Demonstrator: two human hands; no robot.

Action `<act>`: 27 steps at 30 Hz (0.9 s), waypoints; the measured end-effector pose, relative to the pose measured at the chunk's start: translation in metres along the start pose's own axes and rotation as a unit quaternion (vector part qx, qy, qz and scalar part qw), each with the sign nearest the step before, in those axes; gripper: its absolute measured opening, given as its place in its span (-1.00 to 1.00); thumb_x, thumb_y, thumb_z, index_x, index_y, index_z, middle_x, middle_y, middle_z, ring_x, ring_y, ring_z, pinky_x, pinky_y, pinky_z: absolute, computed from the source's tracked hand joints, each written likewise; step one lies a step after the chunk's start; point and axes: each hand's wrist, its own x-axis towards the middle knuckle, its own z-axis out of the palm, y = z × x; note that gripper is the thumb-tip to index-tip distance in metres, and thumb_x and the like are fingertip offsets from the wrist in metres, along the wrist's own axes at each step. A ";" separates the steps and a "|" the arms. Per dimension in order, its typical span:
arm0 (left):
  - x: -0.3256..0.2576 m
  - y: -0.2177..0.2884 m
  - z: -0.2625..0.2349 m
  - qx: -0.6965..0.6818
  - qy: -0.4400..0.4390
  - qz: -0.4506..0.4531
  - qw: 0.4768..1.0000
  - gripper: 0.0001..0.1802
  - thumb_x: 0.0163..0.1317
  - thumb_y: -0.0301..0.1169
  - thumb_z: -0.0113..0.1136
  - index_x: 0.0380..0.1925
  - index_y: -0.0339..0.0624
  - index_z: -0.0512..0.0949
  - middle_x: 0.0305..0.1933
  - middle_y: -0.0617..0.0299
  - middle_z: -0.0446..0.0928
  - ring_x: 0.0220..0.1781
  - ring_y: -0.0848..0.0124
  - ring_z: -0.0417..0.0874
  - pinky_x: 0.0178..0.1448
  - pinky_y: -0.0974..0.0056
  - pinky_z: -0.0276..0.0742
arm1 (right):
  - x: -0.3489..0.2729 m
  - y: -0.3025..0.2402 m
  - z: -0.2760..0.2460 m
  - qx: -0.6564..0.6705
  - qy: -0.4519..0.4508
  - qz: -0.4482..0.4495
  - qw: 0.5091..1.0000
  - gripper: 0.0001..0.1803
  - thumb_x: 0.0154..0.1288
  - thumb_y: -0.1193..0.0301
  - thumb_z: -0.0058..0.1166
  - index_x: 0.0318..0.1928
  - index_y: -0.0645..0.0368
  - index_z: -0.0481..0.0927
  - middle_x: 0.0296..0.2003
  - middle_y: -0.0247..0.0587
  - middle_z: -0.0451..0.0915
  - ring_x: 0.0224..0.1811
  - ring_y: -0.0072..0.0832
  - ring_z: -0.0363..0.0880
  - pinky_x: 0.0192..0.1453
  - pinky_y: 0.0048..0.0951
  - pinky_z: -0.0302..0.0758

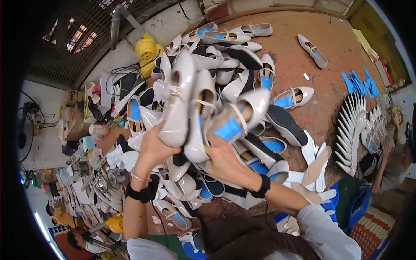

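Note:
My left hand grips a glossy pale grey flat shoe, held upright above a large heap of similar shoes. My right hand holds two more of these shoes: one pointing up and one with a blue insole tilted to the right. Both wrists wear black bands, and the left also has a thin bracelet. The three held shoes are bunched together, touching one another.
The shoe heap covers a round brown table. White soles stand fanned in a row at the right, with blue insoles beyond. A yellow fan-like object sits at the back. Other people work at the right and lower left.

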 end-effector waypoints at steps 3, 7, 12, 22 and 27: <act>-0.034 -0.031 -0.034 -0.032 0.072 0.012 0.997 -0.49 -0.32 -0.43 0.50 -0.22 -0.33 0.64 -0.31 0.13 0.71 -0.25 0.37 0.73 -0.09 0.26 0.63 | 0.019 -0.024 0.021 0.016 0.000 -0.097 0.995 -0.64 -0.18 0.65 0.00 -0.25 0.33 0.62 -0.29 0.21 0.51 -0.08 0.18 0.47 0.02 0.06 0.41; -0.080 -0.041 -0.072 -0.081 0.108 0.015 0.991 -0.60 -0.24 -0.50 0.47 -0.29 -0.34 0.65 -0.31 0.23 0.70 -0.29 0.50 0.66 -0.14 0.31 0.60 | 0.035 -0.062 0.024 0.020 -0.070 -0.171 0.983 -0.61 -0.14 0.63 -0.08 -0.17 0.30 0.53 -0.34 0.21 0.52 -0.19 0.20 0.50 -0.11 0.05 0.45; -0.115 -0.099 -0.089 -0.132 0.154 0.011 0.979 -0.53 -0.14 -0.47 0.51 -0.16 -0.38 0.63 -0.19 0.20 0.69 -0.19 0.48 0.65 -0.03 0.32 0.57 | 0.057 -0.079 0.047 0.042 -0.212 -0.199 0.956 -0.33 -0.07 0.65 -0.11 0.19 0.25 0.47 -0.28 0.21 0.62 -0.21 0.12 0.61 -0.09 -0.03 0.53; -0.108 -0.181 -0.128 -0.172 0.252 0.058 0.951 -0.54 -0.05 -0.46 0.46 -0.08 -0.33 0.63 -0.12 0.18 0.70 -0.10 0.44 0.67 0.04 0.30 0.58 | -0.088 -0.135 -0.049 -0.053 0.057 0.015 0.997 -0.75 0.28 0.62 0.05 -0.05 0.29 0.67 -0.10 -0.13 0.72 0.00 -0.44 0.66 0.16 -0.42 0.48; -0.068 -0.245 -0.145 0.024 0.294 -0.017 0.955 -0.51 0.17 -0.18 0.35 0.02 -0.26 0.59 -0.05 0.17 0.68 -0.07 0.41 0.66 0.02 0.24 0.58 | -0.205 -0.089 0.109 0.120 -0.137 0.190 0.965 -0.80 0.28 0.53 0.13 -0.09 0.24 0.66 -0.18 -0.07 0.71 -0.17 -0.34 0.69 -0.07 -0.37 0.55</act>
